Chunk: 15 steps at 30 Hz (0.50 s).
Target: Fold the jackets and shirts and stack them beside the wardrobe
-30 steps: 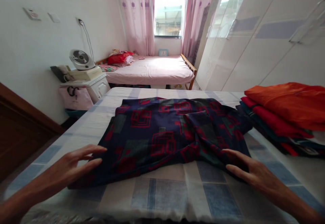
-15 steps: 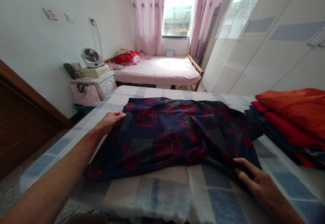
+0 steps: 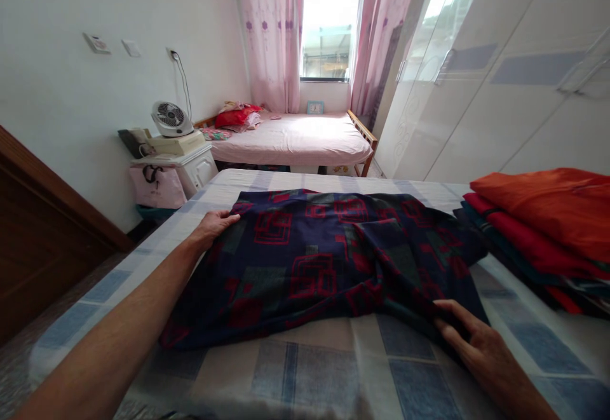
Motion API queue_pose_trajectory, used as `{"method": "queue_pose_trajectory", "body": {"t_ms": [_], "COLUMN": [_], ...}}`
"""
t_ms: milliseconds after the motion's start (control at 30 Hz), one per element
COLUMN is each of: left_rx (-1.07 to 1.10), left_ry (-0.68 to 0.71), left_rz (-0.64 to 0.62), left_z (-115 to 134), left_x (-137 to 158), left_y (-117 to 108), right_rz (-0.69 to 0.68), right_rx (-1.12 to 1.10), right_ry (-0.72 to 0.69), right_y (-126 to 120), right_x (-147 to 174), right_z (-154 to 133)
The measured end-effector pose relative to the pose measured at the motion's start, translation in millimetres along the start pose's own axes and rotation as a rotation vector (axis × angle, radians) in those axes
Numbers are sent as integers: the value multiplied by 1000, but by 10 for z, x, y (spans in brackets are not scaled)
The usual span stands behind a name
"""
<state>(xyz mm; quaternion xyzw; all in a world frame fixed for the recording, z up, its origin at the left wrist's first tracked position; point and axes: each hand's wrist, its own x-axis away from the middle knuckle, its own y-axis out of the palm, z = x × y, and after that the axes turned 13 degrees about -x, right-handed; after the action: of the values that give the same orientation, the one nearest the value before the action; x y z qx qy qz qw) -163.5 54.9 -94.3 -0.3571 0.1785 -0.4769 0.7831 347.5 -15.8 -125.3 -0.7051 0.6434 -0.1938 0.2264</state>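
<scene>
A dark navy garment, apparently a shirt [image 3: 271, 267], with red squares and green patches lies spread across the checked bedsheet [image 3: 324, 369]. Its right part is bunched into folds. My left hand [image 3: 214, 226] pinches the garment's far left edge between thumb and fingers. At the near right, my right hand [image 3: 476, 337] grips the folded edge, with its fingertips partly hidden in the cloth.
A stack of folded clothes [image 3: 543, 216], orange on top, sits to the right on the same bed. Beyond stands a second bed [image 3: 295, 140] with a pink sheet. A small fan [image 3: 171, 118] rests on a white cabinet [image 3: 203, 172] at the left; a white wardrobe [image 3: 476, 121] lines the right.
The view has tipped slightly upward and shifted a little. Both hands keep their hold on the garment, which lies almost exactly as before.
</scene>
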Motion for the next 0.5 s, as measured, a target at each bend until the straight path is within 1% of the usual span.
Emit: {"method": "queue_pose_trajectory", "body": {"t_ms": [67,167,233,267,300,333,367,400,433,467,500], "left_rx": [-77,-245,-332,-363,-394,-425,-470,-517,-557,-599,-628], "left_ry": [21,24,39,75,148,245,380,526,618,678,724], "left_rz": [57,190,268,286,264,199,91,-85,-234,-316,-316], "left_z": [-6,-13,-6,-6,-14,-35,-72,-127,-197,-279,-366], "left_x": [-22,-27,60,150,273,428,610,808,1010,1204,1377], "left_y": [1,-42,-92,-121,-149,-178,-204,-228,-248,-265,-278], "right_rz": [-11,-4,-15,-30,-49,-67,-85,-99,-109,-112,-103], "right_rx": [-2,4,3,-1,-5,-8,-13,-22,-35,-55,-83], "right_ry": [6,-2,-5,-2,2,7,8,7,9,12,15], "right_y": [0,-7,-19,-28,-39,-53,-68,-85,-103,-121,-140], "right_x": [6,12,11,9,6,0,-7,-17,-29,-42,-55], "right_z": [-18,-45,-64,-76,-89,-103,-117,-131,-146,-160,-175]}}
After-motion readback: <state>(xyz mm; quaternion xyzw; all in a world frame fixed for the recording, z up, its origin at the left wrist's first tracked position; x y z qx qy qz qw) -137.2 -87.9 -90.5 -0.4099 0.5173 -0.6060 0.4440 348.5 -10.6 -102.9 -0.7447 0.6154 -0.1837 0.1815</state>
